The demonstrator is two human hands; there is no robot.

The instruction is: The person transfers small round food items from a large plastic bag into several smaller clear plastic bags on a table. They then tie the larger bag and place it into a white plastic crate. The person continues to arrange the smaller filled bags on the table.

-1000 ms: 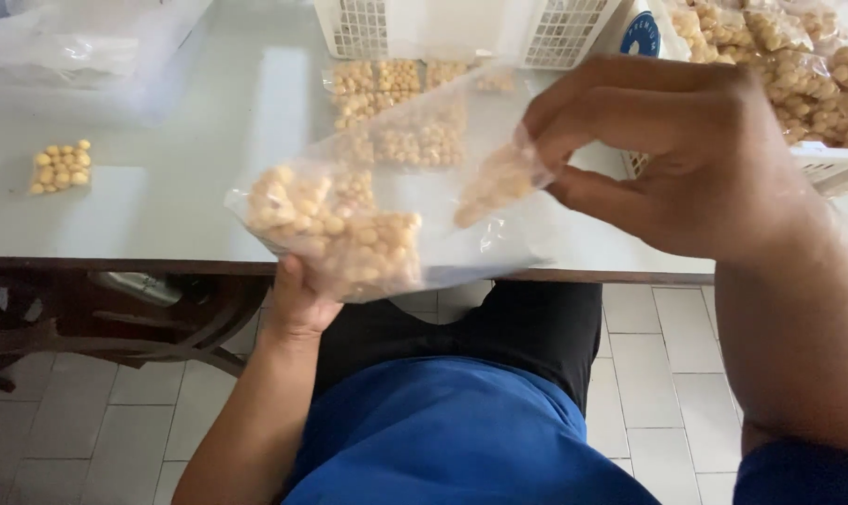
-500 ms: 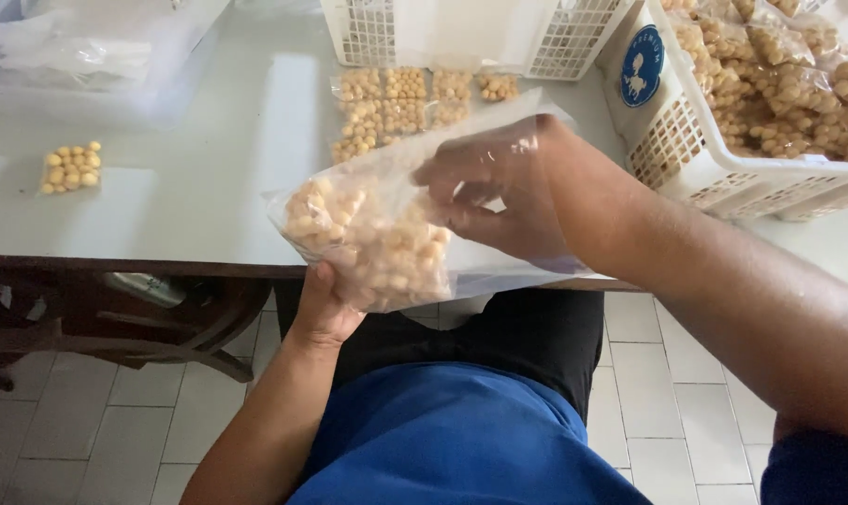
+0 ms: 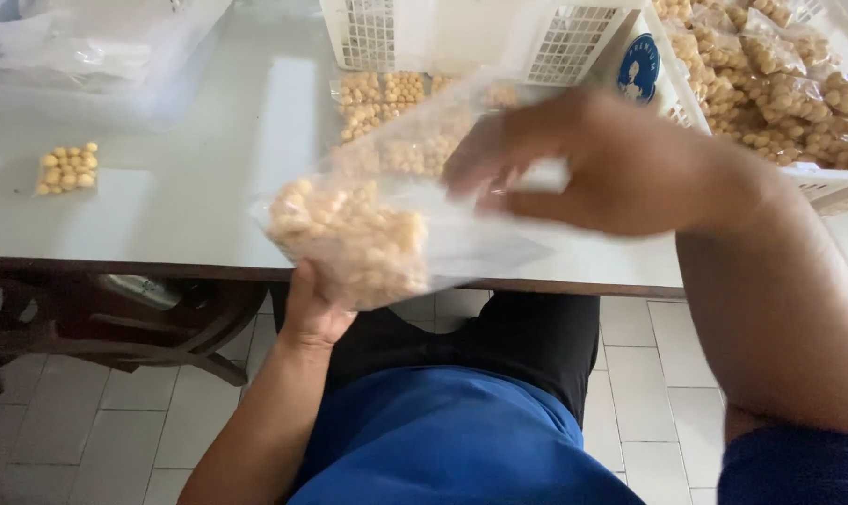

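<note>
My left hand (image 3: 310, 313) holds up from below a clear plastic bag (image 3: 386, 215) partly filled with small round yellowish snack balls, just over the near edge of the white table (image 3: 209, 178). My right hand (image 3: 583, 168) is over the bag's open upper end, blurred, its fingers spread and pointing left; whether it grips the plastic or reaches inside I cannot tell.
A flat packet of the same balls (image 3: 386, 98) lies on the table behind the bag. A small packet (image 3: 65, 168) lies at the left. Two white baskets stand at the back, one (image 3: 480, 37) in the middle, one (image 3: 817, 182) full of filled packets at right. Clear plastic container (image 3: 87, 56) at far left.
My right hand drew back from the far right to the bag's mouth and now hovers over its upper end. The bag has tilted a little and stays in my left hand.
</note>
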